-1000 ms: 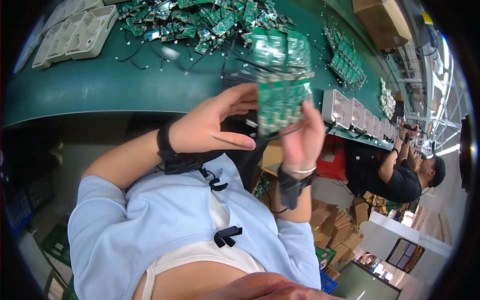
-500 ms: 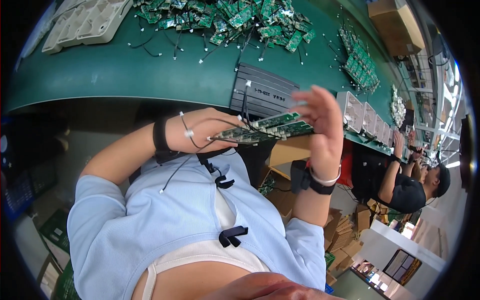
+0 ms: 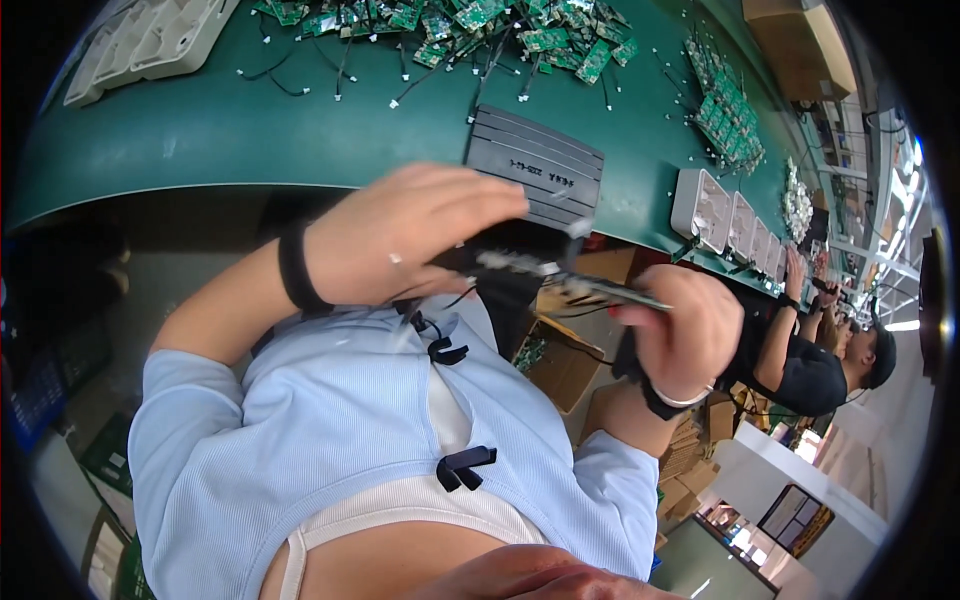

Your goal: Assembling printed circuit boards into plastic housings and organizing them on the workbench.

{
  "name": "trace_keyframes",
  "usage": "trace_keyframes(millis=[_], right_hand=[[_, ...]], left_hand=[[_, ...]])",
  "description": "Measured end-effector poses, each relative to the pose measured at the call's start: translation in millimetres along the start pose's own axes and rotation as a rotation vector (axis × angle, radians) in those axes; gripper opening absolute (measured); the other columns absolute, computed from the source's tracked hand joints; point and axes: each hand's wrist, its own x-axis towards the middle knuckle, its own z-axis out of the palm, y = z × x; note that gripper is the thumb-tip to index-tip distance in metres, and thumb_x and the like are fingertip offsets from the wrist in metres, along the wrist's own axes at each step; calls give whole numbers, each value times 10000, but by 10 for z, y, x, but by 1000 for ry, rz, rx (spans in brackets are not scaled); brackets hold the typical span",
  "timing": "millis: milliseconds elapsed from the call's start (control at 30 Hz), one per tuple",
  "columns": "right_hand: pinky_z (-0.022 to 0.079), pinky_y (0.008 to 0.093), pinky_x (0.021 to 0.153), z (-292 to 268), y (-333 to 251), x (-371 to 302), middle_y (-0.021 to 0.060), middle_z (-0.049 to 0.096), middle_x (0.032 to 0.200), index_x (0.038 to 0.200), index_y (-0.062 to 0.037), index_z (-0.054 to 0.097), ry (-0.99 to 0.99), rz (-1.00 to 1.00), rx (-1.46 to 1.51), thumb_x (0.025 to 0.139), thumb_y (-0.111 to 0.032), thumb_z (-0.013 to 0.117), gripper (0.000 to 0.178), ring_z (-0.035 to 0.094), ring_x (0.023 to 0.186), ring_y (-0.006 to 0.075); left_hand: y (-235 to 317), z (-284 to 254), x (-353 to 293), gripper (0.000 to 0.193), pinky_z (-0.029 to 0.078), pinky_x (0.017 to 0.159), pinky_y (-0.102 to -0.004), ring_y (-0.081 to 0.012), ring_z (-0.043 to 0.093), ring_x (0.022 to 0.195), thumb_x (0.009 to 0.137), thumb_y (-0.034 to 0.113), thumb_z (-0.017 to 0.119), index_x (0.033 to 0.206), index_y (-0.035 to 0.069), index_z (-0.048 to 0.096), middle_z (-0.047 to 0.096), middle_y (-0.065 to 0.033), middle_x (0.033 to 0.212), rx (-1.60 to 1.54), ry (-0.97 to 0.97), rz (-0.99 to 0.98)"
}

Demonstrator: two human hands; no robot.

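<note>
Circuit boards (image 3: 590,287) are between your 2 hands, in front of your body and just on your side of the table edge, seen nearly edge-on. About 1 s ago their green faces were turned up toward you; 0.5 s ago they lay flatter, held at the left end by your left hand while your right hand was spread and clear of them. Now your right hand (image 3: 693,325) has closed on their right end, thumb against curled fingers. Your left hand (image 3: 400,230) is loosely open, fingers stretched out over the left end; motion blur hides whether it touches them, so that cannot be told. Judging by this, the hold has passed mostly to your right, and you are mid-handling, turning the boards rather than setting them down. Beyond your hands, a dark ridged slab (image 3: 535,165) lies at the near edge of the green table (image 3: 250,150), with loose boards (image 3: 480,14) heaped farther off.
</note>
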Motion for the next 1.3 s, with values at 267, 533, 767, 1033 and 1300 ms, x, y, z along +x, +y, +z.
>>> trace_keyframes(millis=[267, 533, 767, 1033, 1300], right_hand=[[471, 379, 562, -111, 361, 62, 122, 681, 807, 1012, -11, 665, -178, 88, -239, 846, -181, 840, 295, 639, 636, 316], [463, 360, 552, -158, 402, 93, 119, 675, 781, 993, -12, 657, -172, 75, -223, 843, -191, 839, 296, 622, 608, 304], [437, 340, 506, -124, 300, 32, 99, 644, 707, 955, -15, 655, 166, 14, 140, 783, -239, 872, 356, 583, 552, 286], [490, 362, 585, -152, 400, 39, 134, 694, 790, 1001, 6, 674, -113, 58, -184, 846, -170, 847, 291, 644, 620, 309], [462, 371, 547, 23, 425, 260, 89, 684, 787, 982, -40, 672, -240, -35, -193, 829, -186, 841, 271, 630, 620, 288]], left_hand=[[-203, 106, -140, 682, 423, 1134, -470, -341, 550, 1327, 750, 189, 874, 1355, 46, 593, 588, -139, 1434, 334, -20, -77], [-134, 96, -27, 721, 376, 1188, -467, -338, 502, 1390, 762, 213, 869, 1389, 41, 559, 538, -147, 1488, 307, 28, -104], [-73, 149, 159, 569, 479, 1040, -467, -339, 627, 1176, 860, 235, 811, 1356, 64, 593, 662, -119, 1262, -107, -59, -104], [88, 288, 245, 156, 552, 784, -409, -264, 684, 1017, 948, 222, 686, 940, 67, 702, 706, -91, 1052, 196, -438, -318], [8, 429, 143, 123, 553, 783, -387, -217, 688, 1006, 920, 199, 694, 891, 82, 719, 698, -47, 1030, 372, -126, -141]])
